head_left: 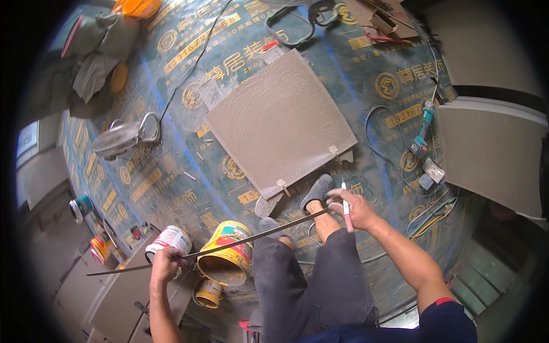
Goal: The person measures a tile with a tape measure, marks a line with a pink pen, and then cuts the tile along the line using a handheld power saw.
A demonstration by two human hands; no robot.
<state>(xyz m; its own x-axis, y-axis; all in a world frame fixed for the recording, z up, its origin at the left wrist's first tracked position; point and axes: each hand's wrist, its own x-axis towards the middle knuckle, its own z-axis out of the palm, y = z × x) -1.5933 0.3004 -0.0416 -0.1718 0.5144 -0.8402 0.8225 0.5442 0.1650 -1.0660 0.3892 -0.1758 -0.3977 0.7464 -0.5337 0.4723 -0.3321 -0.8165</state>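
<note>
The left grip (166, 263) is clenched around the dark strip (274, 230) and the right grip (357, 211) pinches its right end while also holding a pen (347, 218), apparently to steady it above the bucket (231, 230), the ridged tile (280, 120) lying on the floor (377, 74) ahead.

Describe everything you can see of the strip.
The strip is long, narrow, dark and slightly bowed, its material unclear. It slants up toward the right of the picture. The left hand grips it, with a thin end running past that fist; the other end meets the right hand's fingers. It crosses in front of the yellow bucket; contact there is unclear.
</note>
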